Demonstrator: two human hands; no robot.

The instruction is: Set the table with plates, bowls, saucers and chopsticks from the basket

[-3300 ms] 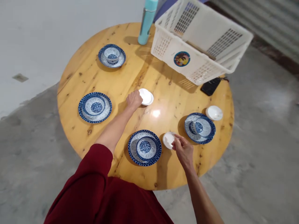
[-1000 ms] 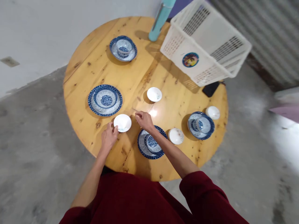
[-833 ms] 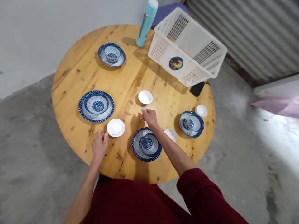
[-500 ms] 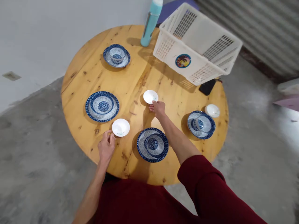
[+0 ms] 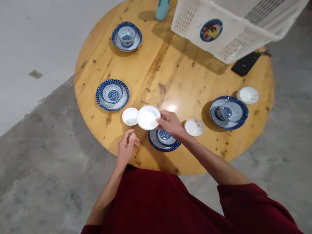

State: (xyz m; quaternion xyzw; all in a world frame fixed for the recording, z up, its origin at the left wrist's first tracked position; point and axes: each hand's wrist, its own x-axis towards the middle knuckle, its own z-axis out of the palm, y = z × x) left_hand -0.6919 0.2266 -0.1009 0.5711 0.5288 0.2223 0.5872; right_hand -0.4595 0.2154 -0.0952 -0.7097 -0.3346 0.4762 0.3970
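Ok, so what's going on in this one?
At a round wooden table, the person's right hand holds a small white bowl in the air, partly hiding the nearest blue-and-white plate and its patterned bowl. The left hand is empty, fingers loosely curled, near a second white bowl. Two more white bowls and three other blue-and-white plates with bowls stand around.

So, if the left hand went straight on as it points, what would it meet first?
Probably the unheld white bowl just ahead of the left hand; depth is unclear, so the hand might pass over its rim.
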